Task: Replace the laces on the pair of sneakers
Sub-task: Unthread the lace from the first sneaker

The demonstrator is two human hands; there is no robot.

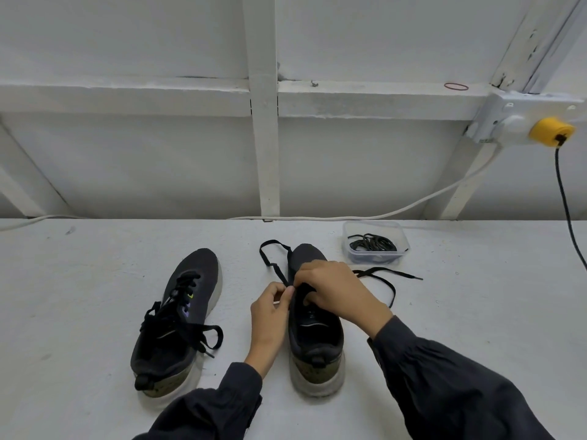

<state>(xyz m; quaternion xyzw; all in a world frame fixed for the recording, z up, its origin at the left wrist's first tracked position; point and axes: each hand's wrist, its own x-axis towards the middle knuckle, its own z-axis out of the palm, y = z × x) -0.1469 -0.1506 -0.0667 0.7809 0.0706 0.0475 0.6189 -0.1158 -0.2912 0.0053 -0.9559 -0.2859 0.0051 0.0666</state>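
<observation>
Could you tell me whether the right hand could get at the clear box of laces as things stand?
Probably yes: the clear box sits just past the sneaker that the right hand is working on, with only the lace between; it is busy, though.

Left sneaker point(190, 274): black upper, black laces, purple and lime accents on the side, olive speckled heel, off-white sole. Right sneaker point(314, 338): black upper, olive heel with dark specks, off-white sole. Loose lace point(280, 273): black. Box point(401, 249): clear, with black coiled laces point(371, 242) inside. Tabletop point(79, 281): white, a few grey scuffs. Wall point(127, 154): white paint. Plug point(551, 131): yellow, with a black cord point(563, 198). Cable point(444, 193): white. Rubber band point(456, 87): red. Sleeves point(444, 382): dark charcoal.
</observation>
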